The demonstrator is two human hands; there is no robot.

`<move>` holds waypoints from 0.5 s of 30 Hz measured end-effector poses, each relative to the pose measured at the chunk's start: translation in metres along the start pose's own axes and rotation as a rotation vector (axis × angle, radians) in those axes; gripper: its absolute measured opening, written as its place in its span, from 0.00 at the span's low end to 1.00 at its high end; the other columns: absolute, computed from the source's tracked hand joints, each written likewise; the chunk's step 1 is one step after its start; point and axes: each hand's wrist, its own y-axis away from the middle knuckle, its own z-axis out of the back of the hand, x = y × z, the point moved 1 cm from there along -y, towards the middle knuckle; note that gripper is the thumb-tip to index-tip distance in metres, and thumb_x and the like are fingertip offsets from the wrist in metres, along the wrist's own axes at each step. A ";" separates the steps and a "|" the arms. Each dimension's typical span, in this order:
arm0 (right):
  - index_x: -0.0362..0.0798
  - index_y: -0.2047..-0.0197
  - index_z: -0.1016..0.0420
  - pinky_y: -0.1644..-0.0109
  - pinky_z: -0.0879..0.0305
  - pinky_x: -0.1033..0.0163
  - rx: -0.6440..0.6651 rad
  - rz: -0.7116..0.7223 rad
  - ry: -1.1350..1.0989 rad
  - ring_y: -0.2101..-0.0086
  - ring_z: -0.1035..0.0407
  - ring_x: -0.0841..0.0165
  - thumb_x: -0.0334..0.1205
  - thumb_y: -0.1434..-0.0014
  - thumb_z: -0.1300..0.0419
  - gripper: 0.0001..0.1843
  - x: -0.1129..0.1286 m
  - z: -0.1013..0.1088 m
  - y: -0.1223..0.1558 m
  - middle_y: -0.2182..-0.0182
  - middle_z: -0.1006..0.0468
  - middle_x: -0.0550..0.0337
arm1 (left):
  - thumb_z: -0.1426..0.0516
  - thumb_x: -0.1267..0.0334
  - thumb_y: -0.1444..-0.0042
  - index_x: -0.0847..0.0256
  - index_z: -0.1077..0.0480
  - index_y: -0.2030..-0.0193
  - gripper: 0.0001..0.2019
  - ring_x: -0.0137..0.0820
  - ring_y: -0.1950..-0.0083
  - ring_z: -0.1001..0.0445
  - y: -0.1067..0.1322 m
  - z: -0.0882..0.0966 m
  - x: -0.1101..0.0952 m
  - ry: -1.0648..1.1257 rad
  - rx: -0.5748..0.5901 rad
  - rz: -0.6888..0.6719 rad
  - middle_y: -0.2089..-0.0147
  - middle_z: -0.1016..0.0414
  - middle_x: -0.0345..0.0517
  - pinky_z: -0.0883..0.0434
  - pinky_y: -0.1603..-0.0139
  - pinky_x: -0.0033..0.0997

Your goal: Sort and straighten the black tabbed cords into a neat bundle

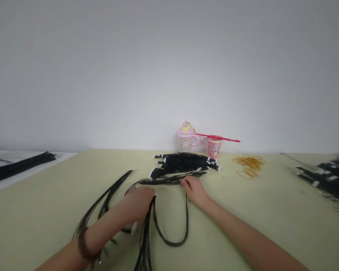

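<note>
Both hands work low over the pale table (271, 210). Your left hand (140, 204) curls at the top of the near black wire bundle (145, 233), whose strands fan toward you; its fingertips are hidden, so I cannot tell how firmly it grips. Your right hand (196, 191) is narrow, thumb and finger drawn together, seemingly pinching the right end of the black wire loop (171, 245), which sags between your hands. Just beyond lies the far strand bundle (169, 181), with the black wire pile (183, 162) behind it.

Keep the loop slack rather than pulling against its ends, and hold close to the tips for control. Watch that your right fingers don't catch the far strands, and keep the near bundle clear of the loose wires (122, 180) on the left.
</note>
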 end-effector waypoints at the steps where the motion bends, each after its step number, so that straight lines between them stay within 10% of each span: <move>1: 0.43 0.55 0.30 0.55 0.32 0.56 -0.019 -0.019 -0.032 0.60 0.30 0.68 0.43 0.38 0.45 0.13 0.001 0.004 0.001 0.58 0.27 0.56 | 0.58 0.77 0.48 0.74 0.30 0.60 0.17 0.50 0.58 0.27 -0.003 -0.001 -0.008 0.032 -0.029 0.035 0.61 0.27 0.73 0.35 0.56 0.55; 7: 0.42 0.59 0.30 0.64 0.31 0.62 -0.139 -0.210 -0.311 0.68 0.30 0.72 0.46 0.37 0.47 0.14 0.004 0.046 0.013 0.65 0.27 0.59 | 0.53 0.71 0.47 0.64 0.32 0.59 0.12 0.42 0.53 0.31 -0.040 -0.003 -0.059 0.459 0.011 -0.006 0.56 0.27 0.58 0.37 0.51 0.41; 11: 0.42 0.58 0.32 0.76 0.37 0.70 -0.179 -0.397 -0.514 0.78 0.36 0.78 0.46 0.36 0.49 0.15 -0.001 0.077 0.039 0.72 0.29 0.63 | 0.47 0.70 0.58 0.60 0.35 0.73 0.03 0.31 0.75 0.36 -0.070 -0.013 -0.090 0.842 0.299 -0.032 0.77 0.36 0.41 0.38 0.72 0.30; 15: 0.41 0.66 0.32 0.80 0.44 0.73 -0.200 -0.538 -0.635 0.82 0.43 0.80 0.43 0.37 0.46 0.12 -0.012 0.100 0.071 0.79 0.35 0.68 | 0.49 0.68 0.62 0.62 0.36 0.71 0.08 0.25 0.79 0.42 -0.084 -0.018 -0.112 1.215 0.578 -0.009 0.77 0.41 0.38 0.42 0.77 0.26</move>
